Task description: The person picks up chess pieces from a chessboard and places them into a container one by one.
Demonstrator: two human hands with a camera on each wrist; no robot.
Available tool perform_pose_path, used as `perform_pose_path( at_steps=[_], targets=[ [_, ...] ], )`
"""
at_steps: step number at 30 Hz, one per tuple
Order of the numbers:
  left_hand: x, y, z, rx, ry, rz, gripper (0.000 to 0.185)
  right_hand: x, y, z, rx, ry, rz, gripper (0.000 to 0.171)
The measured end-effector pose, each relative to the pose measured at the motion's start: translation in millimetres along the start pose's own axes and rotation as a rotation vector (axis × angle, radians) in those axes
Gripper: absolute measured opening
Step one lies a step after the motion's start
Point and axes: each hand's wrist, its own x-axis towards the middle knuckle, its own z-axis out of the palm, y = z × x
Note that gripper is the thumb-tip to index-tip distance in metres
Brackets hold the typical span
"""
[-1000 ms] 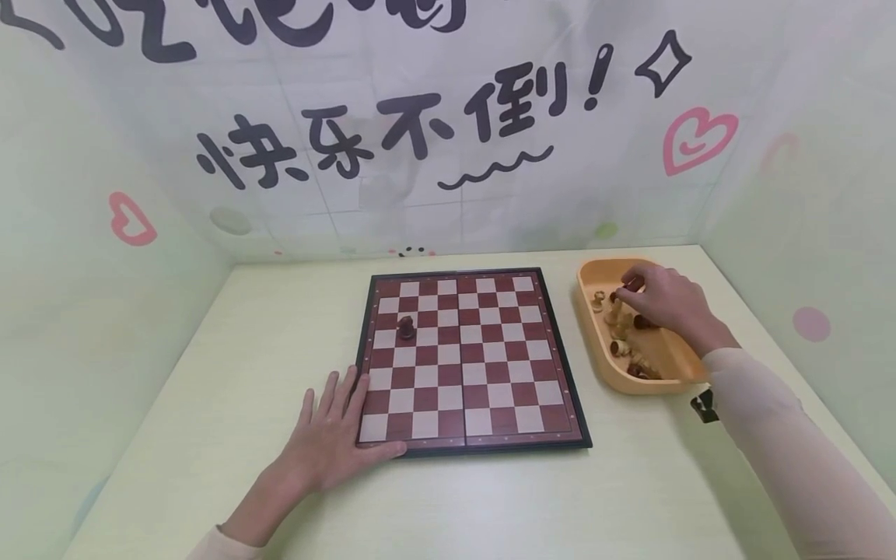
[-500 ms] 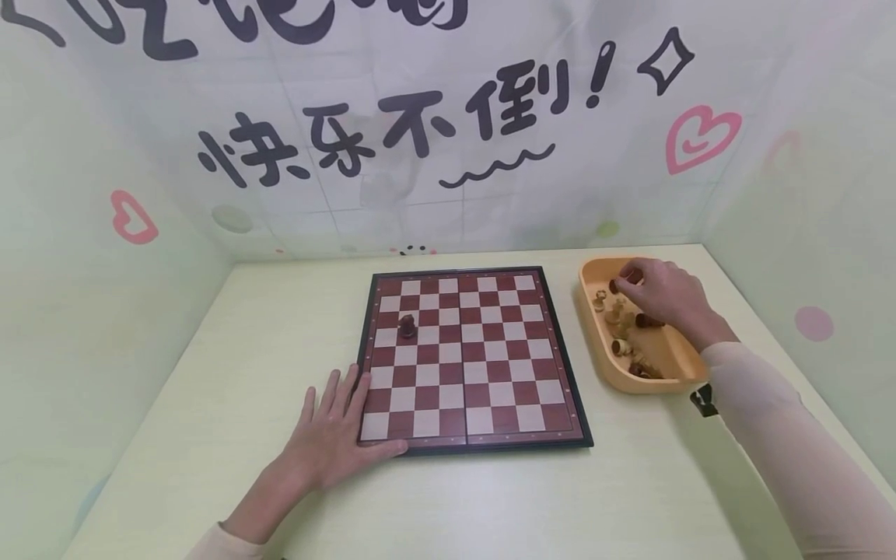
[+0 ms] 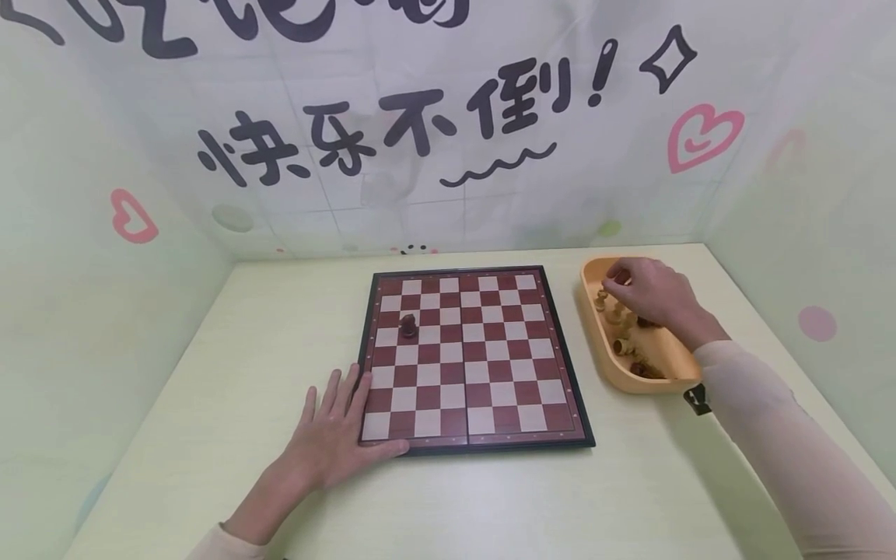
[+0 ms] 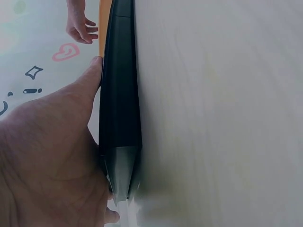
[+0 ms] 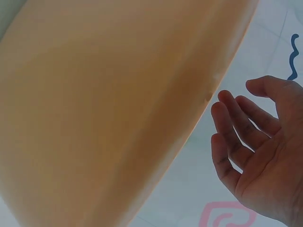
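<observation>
Right hand (image 3: 647,295) is over the far end of the orange tray (image 3: 689,364), fingers curled down among the loose chess pieces (image 3: 621,336). In the head view it may be pinching one; the fingertips hide it, so cannot tell. The right wrist view shows fingers loosely spread, nothing clearly held, with the tray wall filling the frame.

Left hand (image 3: 334,435) lies flat, fingers straight, on the surface (image 3: 210,373), touching the near left corner of the chessboard (image 3: 469,358). The left wrist view shows the thumb against the board's black edge.

The tray's long axis runs away from the person, right of the board; the right hand is nearer. One dark piece (image 3: 407,325) stands on the board, ahead of the left hand.
</observation>
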Motion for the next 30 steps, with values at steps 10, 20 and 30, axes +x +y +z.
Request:
perform_pose_path(
  at_steps=[10,20,30],
  targets=[
    [2.5,-5.0,6.7,0.015,-0.024,-0.01,0.126,2,-11,6,0.002,0.031,-0.053,0.03],
    [0.0,1.2,-2.2,0.014,-0.037,-0.015,0.123,5,-31,11,0.016,-0.004,-0.034,0.035],
    [-0.2,-0.1,0.1,0.019,-0.042,-0.024,0.124,9,-53,14,-0.02,-0.006,-0.05,0.035]
  ],
)
